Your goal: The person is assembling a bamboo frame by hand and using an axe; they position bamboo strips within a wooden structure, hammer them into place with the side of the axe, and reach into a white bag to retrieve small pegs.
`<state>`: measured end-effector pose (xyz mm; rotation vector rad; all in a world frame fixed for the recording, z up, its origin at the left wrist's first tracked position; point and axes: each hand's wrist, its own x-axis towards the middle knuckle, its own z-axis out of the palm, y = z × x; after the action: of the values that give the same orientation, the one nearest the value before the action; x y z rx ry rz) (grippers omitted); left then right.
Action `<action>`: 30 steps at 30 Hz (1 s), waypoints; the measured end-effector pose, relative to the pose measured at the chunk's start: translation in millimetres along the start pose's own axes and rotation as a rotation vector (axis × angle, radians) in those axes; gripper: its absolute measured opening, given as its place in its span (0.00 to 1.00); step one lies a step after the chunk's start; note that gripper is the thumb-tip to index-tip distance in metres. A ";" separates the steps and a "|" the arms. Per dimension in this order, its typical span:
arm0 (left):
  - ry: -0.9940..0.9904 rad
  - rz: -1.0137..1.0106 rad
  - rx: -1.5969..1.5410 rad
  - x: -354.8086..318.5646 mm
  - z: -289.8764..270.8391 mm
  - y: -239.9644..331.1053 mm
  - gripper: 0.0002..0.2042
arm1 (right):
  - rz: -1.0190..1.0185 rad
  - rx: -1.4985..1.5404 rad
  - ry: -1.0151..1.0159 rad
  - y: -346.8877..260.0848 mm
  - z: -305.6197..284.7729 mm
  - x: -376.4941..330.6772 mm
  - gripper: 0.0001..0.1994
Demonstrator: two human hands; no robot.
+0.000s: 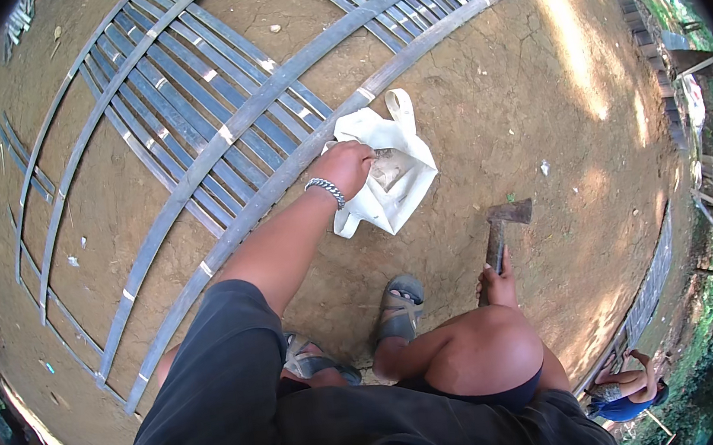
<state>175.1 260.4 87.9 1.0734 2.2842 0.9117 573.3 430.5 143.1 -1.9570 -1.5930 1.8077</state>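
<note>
A white cloth bag with loop handles sits open on the dirt in front of my feet. My left hand, with a chain bracelet at the wrist, reaches into its mouth. The fingers are curled closed at the opening, and what they hold is hidden. Something greyish shows inside the bag beside the fingertips. Lower right, next to my bent knee, my right hand is wrapped round the handle of a hatchet. Its dark metal head points up and away from me, blade toward the right.
A slatted bamboo frame of long strips and crosspieces lies across the left and far ground, its near strip close to the bag. My sandalled feet are just below the bag. Another person sits at the lower right edge, near a long dark panel.
</note>
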 end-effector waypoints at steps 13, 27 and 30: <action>-0.293 -0.174 0.418 53.9 47.8 10.9 0.10 | -0.062 0.050 -0.157 32.8 37.5 28.4 0.45; -0.215 -0.170 0.446 47.3 66.3 -10.4 0.08 | -0.063 0.039 -0.166 33.4 36.2 34.8 0.46; -0.262 -0.096 0.480 48.7 62.7 -7.6 0.10 | -0.053 0.040 -0.163 31.1 34.0 33.0 0.47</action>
<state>182.2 318.9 34.1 1.1761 2.3562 0.1652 560.4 418.4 89.3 -1.7746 -1.6219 2.0068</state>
